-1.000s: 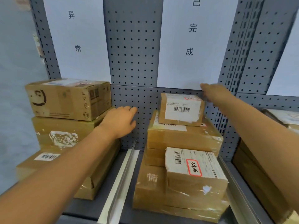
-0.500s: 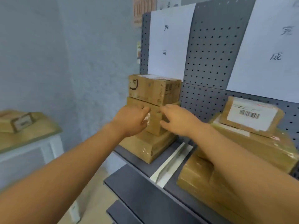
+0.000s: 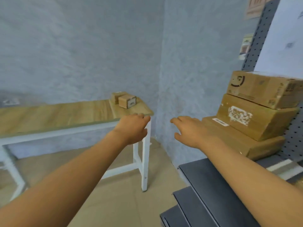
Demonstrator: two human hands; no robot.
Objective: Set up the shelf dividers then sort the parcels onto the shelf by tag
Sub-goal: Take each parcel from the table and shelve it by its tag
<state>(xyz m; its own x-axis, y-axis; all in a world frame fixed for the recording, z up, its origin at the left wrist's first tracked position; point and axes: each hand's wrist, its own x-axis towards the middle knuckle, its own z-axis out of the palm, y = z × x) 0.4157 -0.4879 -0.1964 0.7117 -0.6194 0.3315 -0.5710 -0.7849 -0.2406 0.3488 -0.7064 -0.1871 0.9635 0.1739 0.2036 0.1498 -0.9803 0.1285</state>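
Two small cardboard parcels sit at the right end of a wooden table to my left. A stack of three cardboard parcels stands on the grey shelf at the right, in front of the pegboard back. My left hand hangs in the air in front of the table's right end, fingers loosely curled, holding nothing. Held out empty with relaxed fingers, my right hand is just left of the stack's bottom box. A white divider strip lies on the shelf at the right edge.
The table has white legs standing on a tan floor. A blue-grey wall corner runs behind the table and the shelf. A lower grey shelf juts out at bottom right. A white paper sign hangs on the pegboard.
The view has swung left from the shelf to the table. Both hands have left the shelf parcels and now reach out empty between shelf and table.
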